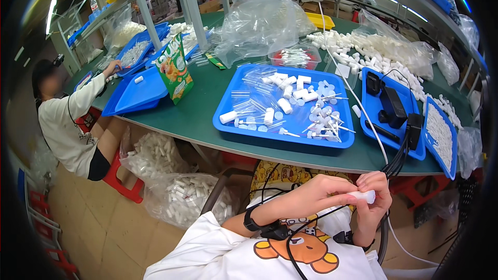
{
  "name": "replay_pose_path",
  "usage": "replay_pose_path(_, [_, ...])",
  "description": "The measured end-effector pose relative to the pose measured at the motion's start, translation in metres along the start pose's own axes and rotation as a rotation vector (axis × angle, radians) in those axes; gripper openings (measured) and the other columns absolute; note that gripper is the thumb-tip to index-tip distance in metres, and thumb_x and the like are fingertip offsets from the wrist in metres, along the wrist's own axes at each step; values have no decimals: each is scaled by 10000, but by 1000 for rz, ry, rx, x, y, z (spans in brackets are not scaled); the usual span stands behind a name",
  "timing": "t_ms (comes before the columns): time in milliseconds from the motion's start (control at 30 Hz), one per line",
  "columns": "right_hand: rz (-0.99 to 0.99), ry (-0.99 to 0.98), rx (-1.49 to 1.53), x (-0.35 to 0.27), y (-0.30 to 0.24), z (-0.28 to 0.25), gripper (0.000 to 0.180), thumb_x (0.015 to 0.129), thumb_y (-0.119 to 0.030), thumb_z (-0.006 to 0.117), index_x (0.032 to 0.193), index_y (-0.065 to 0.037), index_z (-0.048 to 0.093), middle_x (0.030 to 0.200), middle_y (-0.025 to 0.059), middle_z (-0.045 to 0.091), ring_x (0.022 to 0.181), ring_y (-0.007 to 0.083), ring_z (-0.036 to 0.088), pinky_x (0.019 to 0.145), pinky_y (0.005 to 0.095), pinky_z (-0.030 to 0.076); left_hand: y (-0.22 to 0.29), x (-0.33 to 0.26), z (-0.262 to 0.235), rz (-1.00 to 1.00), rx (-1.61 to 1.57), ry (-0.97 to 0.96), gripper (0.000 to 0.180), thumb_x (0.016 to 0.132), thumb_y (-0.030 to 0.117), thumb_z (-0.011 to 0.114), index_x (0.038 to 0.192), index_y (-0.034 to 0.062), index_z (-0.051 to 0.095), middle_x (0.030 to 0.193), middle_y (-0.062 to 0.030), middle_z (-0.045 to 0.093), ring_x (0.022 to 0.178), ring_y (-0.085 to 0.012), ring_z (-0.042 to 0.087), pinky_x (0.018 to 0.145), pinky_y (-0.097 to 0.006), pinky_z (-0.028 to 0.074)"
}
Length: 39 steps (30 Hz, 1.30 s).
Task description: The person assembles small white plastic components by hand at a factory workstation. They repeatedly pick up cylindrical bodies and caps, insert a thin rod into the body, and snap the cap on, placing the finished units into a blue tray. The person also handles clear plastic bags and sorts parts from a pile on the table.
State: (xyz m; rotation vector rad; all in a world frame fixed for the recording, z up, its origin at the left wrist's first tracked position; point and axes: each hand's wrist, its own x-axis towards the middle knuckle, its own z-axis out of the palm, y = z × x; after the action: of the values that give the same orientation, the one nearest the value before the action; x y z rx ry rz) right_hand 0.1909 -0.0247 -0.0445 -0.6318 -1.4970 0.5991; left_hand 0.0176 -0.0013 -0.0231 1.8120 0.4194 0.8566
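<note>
Close to my body, right of centre, both hands meet around a small white cylindrical plastic piece (367,196) with a translucent round end. My left hand (329,192) pinches it between thumb and fingers, coming in from the left. On its other side, my right hand (377,189) has its fingers curled round the same piece. The fingers hide part of it. Beyond my hands, on the table, a blue tray (231,124) holds white cylinders (284,106), translucent round caps (326,89), thin white stems (332,124) and clear thin tubes (258,85).
A green table (202,119) carries a blue tray of black electronics (392,108), a tray of small white parts (440,135), heaped white cylinders (358,46) and a green snack bag (175,70). A white cable crosses it. A co-worker (72,114) sits left; filled bags (189,197) stand below.
</note>
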Motion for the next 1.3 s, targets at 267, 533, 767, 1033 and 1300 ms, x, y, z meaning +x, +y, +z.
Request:
replay_pose_path(267, [-2, 59, -26, 0, -2, -2, 194, 729, -148, 695, 798, -38, 551, 809, 66, 510, 798, 205, 515, 726, 308, 421, 0, 2, 8, -144, -105, 10, 285, 882, 197, 582, 1096, 10, 559, 922, -92, 608, 810, -169, 586, 746, -289, 467])
replay_pose_path(533, [94, -12, 37, 0, -5, -3, 181, 722, -48, 679, 866, -18, 574, 877, 87, 535, 874, 215, 531, 785, 320, 420, -6, 3, 10, -82, -69, 104, 272, 855, 185, 629, 1059, 15, 573, 864, -55, 605, 760, -107, 577, 700, -249, 464])
replay_pose_path(767, [55, -67, 67, 0, -2, -4, 147, 746, 24, 662, 865, -23, 590, 887, 74, 551, 850, 171, 529, 746, 279, 415, -11, 0, 13, -111, -98, 143, 256, 812, 127, 664, 1014, -7, 581, 882, -53, 613, 751, -102, 580, 689, -240, 463])
replay_pose_path(1033, [41, -30, 125, -2, 1, -6, 130, 769, 28, 643, 867, -25, 578, 890, 69, 533, 867, 183, 529, 763, 291, 421, -10, 3, 17, -98, -81, 142, 277, 813, 108, 661, 1045, -14, 572, 917, -60, 617, 778, -107, 593, 700, -237, 469])
replay_pose_path(1300, [12, -105, 275, 2, 7, -14, 208, 747, 12, 670, 935, -28, 592, 938, 77, 547, 948, 192, 516, 814, 300, 418, -9, 2, 19, -52, -103, 220, 298, 792, 71, 672, 1064, -10, 580, 975, -76, 621, 842, -120, 590, 768, -247, 469])
